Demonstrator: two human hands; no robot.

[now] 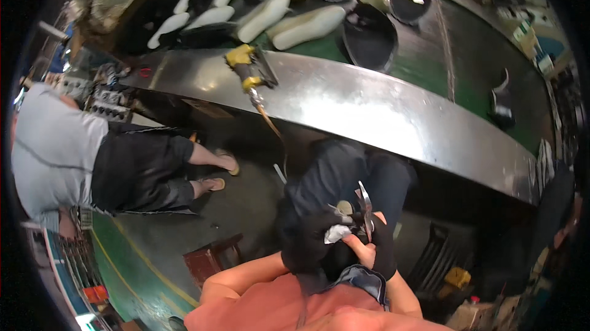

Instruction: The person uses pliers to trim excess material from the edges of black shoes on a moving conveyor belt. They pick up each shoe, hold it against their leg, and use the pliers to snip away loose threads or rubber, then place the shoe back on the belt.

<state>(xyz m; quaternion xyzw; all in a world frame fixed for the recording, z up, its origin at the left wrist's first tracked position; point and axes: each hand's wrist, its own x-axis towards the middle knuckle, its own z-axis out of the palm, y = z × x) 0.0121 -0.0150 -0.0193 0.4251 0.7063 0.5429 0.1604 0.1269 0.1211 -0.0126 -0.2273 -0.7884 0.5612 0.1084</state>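
My right hand point(370, 250), partly in a dark covering, is closed round a metal hand tool point(367, 205) with a bright, slightly curved upper end. Its exact kind I cannot make out. Close beside it on the left is my left hand point(319, 231), dark-covered and bent inward over my lap. A crumpled white piece point(337, 233) shows at its fingers, against dark material that merges with my clothes. Whatever the left fingers grip is hidden in the dark. Both hands are above my thighs, apart from the bench.
Ahead runs a metal-edged conveyor bench point(344, 94) carrying white shoe lasts point(307, 27) and black boot uppers point(370, 36). A yellow-black nail gun point(246, 68) with an air hose point(270, 123) lies on its edge. Another person point(61, 146) stands left; a brown stool point(209, 260) is nearer.
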